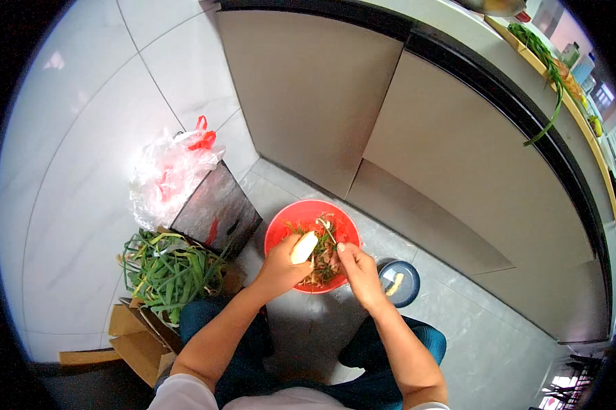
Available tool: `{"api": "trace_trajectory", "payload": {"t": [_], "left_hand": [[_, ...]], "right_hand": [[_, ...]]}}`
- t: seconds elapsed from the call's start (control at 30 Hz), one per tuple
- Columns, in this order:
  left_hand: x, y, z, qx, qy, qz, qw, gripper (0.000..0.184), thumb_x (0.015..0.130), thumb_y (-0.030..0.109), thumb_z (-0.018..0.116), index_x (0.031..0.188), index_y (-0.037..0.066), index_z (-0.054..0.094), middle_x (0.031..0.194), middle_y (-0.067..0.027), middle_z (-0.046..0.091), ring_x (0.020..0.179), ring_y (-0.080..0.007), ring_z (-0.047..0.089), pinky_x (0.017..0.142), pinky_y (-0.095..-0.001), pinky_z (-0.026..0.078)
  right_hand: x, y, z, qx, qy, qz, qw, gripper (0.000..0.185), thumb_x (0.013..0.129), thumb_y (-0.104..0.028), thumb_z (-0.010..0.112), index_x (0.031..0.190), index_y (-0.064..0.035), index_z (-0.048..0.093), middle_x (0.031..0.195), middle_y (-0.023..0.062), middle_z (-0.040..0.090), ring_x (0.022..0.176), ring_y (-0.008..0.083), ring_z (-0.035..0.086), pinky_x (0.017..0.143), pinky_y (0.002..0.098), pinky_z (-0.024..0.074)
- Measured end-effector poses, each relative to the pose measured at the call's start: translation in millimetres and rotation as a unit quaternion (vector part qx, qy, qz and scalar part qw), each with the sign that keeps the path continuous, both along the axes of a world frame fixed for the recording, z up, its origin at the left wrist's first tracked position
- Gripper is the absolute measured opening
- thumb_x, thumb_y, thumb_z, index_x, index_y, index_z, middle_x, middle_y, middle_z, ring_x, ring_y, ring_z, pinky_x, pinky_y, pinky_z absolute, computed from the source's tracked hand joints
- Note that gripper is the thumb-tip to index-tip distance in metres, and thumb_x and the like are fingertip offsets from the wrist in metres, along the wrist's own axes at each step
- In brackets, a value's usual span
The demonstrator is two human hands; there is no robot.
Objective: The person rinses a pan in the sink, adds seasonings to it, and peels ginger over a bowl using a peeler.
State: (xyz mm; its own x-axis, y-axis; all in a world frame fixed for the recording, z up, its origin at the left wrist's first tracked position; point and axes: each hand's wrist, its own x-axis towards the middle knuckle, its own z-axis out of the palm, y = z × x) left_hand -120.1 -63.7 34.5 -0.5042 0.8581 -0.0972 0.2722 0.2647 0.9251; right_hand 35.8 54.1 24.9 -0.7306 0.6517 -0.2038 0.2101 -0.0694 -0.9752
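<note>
Over the red basin [276, 231] on the floor, my left hand [282, 268] is closed around a smooth, pale yellow peeled vegetable [304, 247], whose exact kind I cannot make out. My right hand [360, 272] is pinched on a thin, light-coloured tool [329, 231] that points up and left over the basin. Whether it is a knife or a peeler does not show. Brown and green scraps [322, 272] lie in the basin below both hands. Right of the basin, a small dark blue bowl [412, 285] holds a pale yellow peeled piece [395, 284].
A black mesh bin [219, 201] with clear plastic bags [168, 174] stands left of the basin. Green onions [175, 273] are heaped above an open cardboard box [134, 342]. Grey cabinets [308, 89] rise in front, and green stalks [557, 102] hang over the counter edge.
</note>
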Motion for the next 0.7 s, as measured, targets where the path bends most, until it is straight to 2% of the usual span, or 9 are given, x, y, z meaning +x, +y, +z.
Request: {"api": "trace_trajectory", "payload": {"t": [0.07,0.1,0.17,0.2,0.23,0.37,0.47,0.57,0.7], "left_hand": [[-1,0,-6,0.002,-0.054,-0.006,0.999,0.041,0.074,0.010,0.065,0.114,-0.001,0.057,0.095,-0.0137,0.063,0.086,-0.0221,0.063,0.076,-0.0349,0.049],[-1,-1,-5,0.003,-0.054,-0.009,0.998,0.041,0.074,0.010,0.065,0.114,-0.001,0.057,0.095,-0.0137,0.063,0.086,-0.0221,0.063,0.076,-0.0349,0.049],[0,1,-2,-0.018,-0.044,0.000,0.999,0.040,0.075,0.009,0.065,0.113,-0.001,0.058,0.093,-0.0122,0.064,0.084,-0.0200,0.062,0.075,-0.0337,0.049],[0,1,-4,-0.008,-0.048,-0.003,0.999,0.038,0.075,0.009,0.065,0.111,0.000,0.059,0.090,-0.0110,0.064,0.081,-0.0191,0.062,0.073,-0.0328,0.049],[1,1,-1,-0.003,-0.047,0.002,0.999,0.036,0.075,0.009,0.064,0.110,0.000,0.059,0.088,-0.0098,0.064,0.078,-0.0183,0.061,0.072,-0.0322,0.049],[3,0,-1,0.000,-0.072,-0.010,0.997,0.028,0.078,0.005,0.064,0.105,0.002,0.060,0.085,-0.0053,0.063,0.076,-0.0128,0.059,0.069,-0.0302,0.049],[5,1,12,-0.031,-0.208,-0.022,0.977,0.016,0.082,0.004,0.063,0.097,0.005,0.061,0.079,-0.0007,0.059,0.067,-0.0068,0.055,0.060,-0.0251,0.046],[0,0,3,-0.019,-0.210,-0.022,0.977,0.016,0.083,0.005,0.061,0.098,0.004,0.061,0.078,-0.0003,0.059,0.065,-0.0069,0.055,0.059,-0.0242,0.045],[1,-3,5,-0.039,-0.192,-0.042,0.980,0.017,0.082,0.007,0.062,0.099,0.004,0.061,0.078,-0.0007,0.059,0.066,-0.0072,0.054,0.059,-0.0247,0.045]], "right_hand": [[2,-5,8,0.166,-0.046,0.006,0.985,0.040,0.100,-0.040,0.049,0.091,-0.0022,0.060,0.067,0.0072,0.060,0.062,0.0226,0.058,0.062,0.0353,0.0469],[2,-9,15,0.166,-0.046,0.002,0.985,0.040,0.100,-0.040,0.049,0.091,-0.0022,0.060,0.067,0.0072,0.060,0.062,0.0226,0.058,0.062,0.0353,0.0469],[3,-13,26,0.293,-0.112,0.033,0.949,0.034,0.096,-0.040,0.051,0.092,-0.0072,0.061,0.074,0.0193,0.064,0.070,0.0364,0.064,0.062,0.0449,0.0487],[3,-14,25,0.301,-0.102,0.031,0.948,0.032,0.096,-0.038,0.051,0.094,-0.0083,0.062,0.074,0.0195,0.064,0.072,0.0405,0.064,0.062,0.0497,0.0489],[4,-14,21,0.317,-0.090,0.025,0.944,0.033,0.096,-0.039,0.050,0.094,-0.0084,0.061,0.073,0.0194,0.064,0.070,0.0398,0.064,0.062,0.0491,0.0491],[3,-6,11,0.314,-0.137,0.030,0.939,0.040,0.097,-0.044,0.046,0.093,-0.0075,0.062,0.075,0.0208,0.065,0.073,0.0401,0.065,0.064,0.0499,0.0504],[2,-4,-2,0.285,-0.270,0.050,0.918,0.049,0.096,-0.051,0.041,0.096,-0.0071,0.064,0.082,0.0224,0.068,0.079,0.0412,0.066,0.070,0.0520,0.0518],[5,-4,10,0.238,-0.237,0.042,0.941,0.049,0.098,-0.050,0.040,0.103,-0.0075,0.064,0.091,0.0224,0.067,0.090,0.0407,0.064,0.077,0.0492,0.0496],[2,-3,10,0.211,-0.200,0.043,0.956,0.051,0.098,-0.052,0.040,0.101,-0.0068,0.064,0.089,0.0212,0.067,0.088,0.0388,0.065,0.076,0.0464,0.0489]]}}
